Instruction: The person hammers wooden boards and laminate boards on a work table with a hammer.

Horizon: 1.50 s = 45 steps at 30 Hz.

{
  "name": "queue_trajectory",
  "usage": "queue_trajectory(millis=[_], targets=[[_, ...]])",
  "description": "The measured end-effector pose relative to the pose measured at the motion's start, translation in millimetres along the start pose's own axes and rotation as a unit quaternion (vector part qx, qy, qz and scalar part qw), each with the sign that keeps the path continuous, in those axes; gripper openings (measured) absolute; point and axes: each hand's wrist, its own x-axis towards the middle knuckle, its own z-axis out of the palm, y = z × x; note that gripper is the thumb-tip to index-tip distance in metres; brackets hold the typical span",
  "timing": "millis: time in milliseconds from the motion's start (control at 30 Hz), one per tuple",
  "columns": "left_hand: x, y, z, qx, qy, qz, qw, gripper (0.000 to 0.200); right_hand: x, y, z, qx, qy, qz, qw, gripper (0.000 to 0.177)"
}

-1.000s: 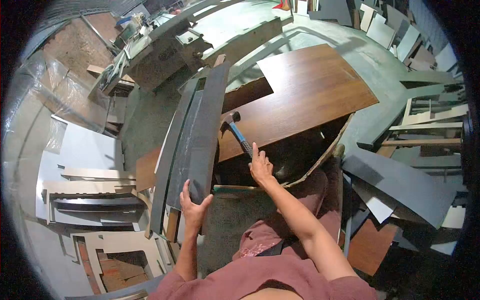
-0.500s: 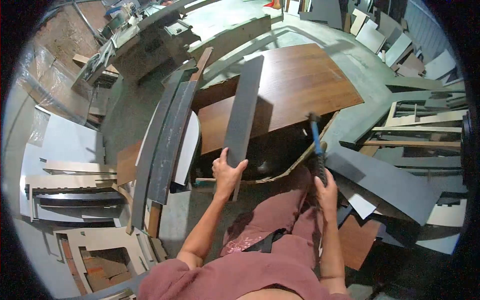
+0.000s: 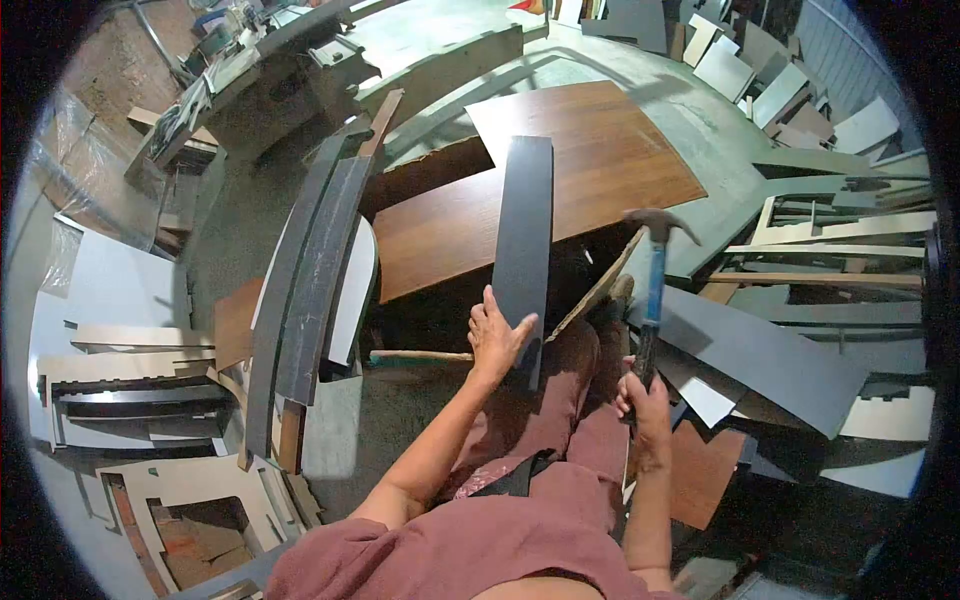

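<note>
My left hand (image 3: 497,340) is closed around the lower part of a long dark grey board (image 3: 524,215), its thumb on the right edge and fingers on the left. The board stands tilted before me, its far end over a wood-grain panel (image 3: 600,150). In my right hand (image 3: 645,395) is a claw hammer (image 3: 656,270) with a blue and black handle, wrapped by my fingers near its lower end. The hammer's head points up, apart from the board. Below the wood-grain panel is a dark hollow, its inside hard to make out.
Long dark boards (image 3: 318,270) lean to the left beside a white rounded panel (image 3: 358,290). A grey panel (image 3: 750,350) lies on the right, with stacked pale strips (image 3: 840,232) beyond it. Cut-out frames (image 3: 200,480) lie at lower left. More offcuts (image 3: 722,70) stand at the back right.
The board has swung right and more upright, showing its broad face. The hammer has come up and turned, with its head now clear to see. My left hand has shifted right.
</note>
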Motion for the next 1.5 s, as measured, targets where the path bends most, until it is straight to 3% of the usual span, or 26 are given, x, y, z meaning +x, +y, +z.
queue_trajectory(millis=[67, 167, 267, 333, 400, 433, 500, 767, 967, 1033, 1267, 1500], targets=[[24.0, -12.0, 8.7, -0.139, 0.03, 0.024, 0.99, 0.076, 12.9, -11.7, 14.0, -0.118, 0.021, 0.022, 0.992, 0.017], [50.0, -26.3, 15.6, -0.203, -0.001, 0.034, 0.979, 0.063, 45.0, -12.5, 27.6, -0.137, -0.003, 0.031, 0.99, 0.018], [39.5, -31.7, 22.7, -0.225, -0.031, 0.028, 0.973, 0.059, 87.6, -26.8, 45.5, -0.259, 0.001, -0.039, 0.965, 0.021], [37.1, -31.7, 28.6, -0.235, -0.054, 0.007, 0.971, 0.06, 135.1, -25.0, 47.0, -0.404, 0.0, -0.116, 0.907, 0.027], [31.9, -27.5, 28.7, -0.243, -0.057, 0.016, 0.968, 0.062, 180.8, -13.2, 59.6, -0.43, 0.032, -0.317, 0.845, 0.039], [31.2, -29.0, 34.4, -0.248, -0.056, 0.015, 0.967, 0.063, 197.1, -16.5, 68.4, -0.431, 0.029, -0.316, 0.845, 0.039], [29.4, -29.9, 39.3, -0.245, -0.044, -0.002, 0.968, 0.054, 224.6, -20.2, 85.5, -0.504, 0.024, -0.224, 0.834, 0.05], [27.1, -24.4, 33.5, -0.251, -0.043, 0.018, 0.967, 0.058, 265.4, -19.4, 120.3, -0.513, 0.05, -0.196, 0.835, 0.057], [24.9, -15.9, 22.5, -0.28, -0.075, -0.005, 0.957, 0.057, 271.9, -10.6, 108.6, -0.496, 0.051, -0.223, 0.838, 0.056], [24.5, -15.7, 24.0, -0.285, -0.044, 0.018, 0.957, 0.056, 273.6, -7.5, 106.9, -0.494, 0.058, -0.24, 0.834, 0.057], [23.6, -14.1, 21.8, -0.282, -0.059, 0.006, 0.958, 0.054, 278.4, -3.1, 102.8, -0.511, 0.048, -0.2, 0.835, 0.057], [23.6, -15.7, 27.3, -0.269, -0.048, 0.01, 0.962, 0.054, 271.6, -8.2, 121.2, -0.48, 0.019, -0.251, 0.84, 0.055]])
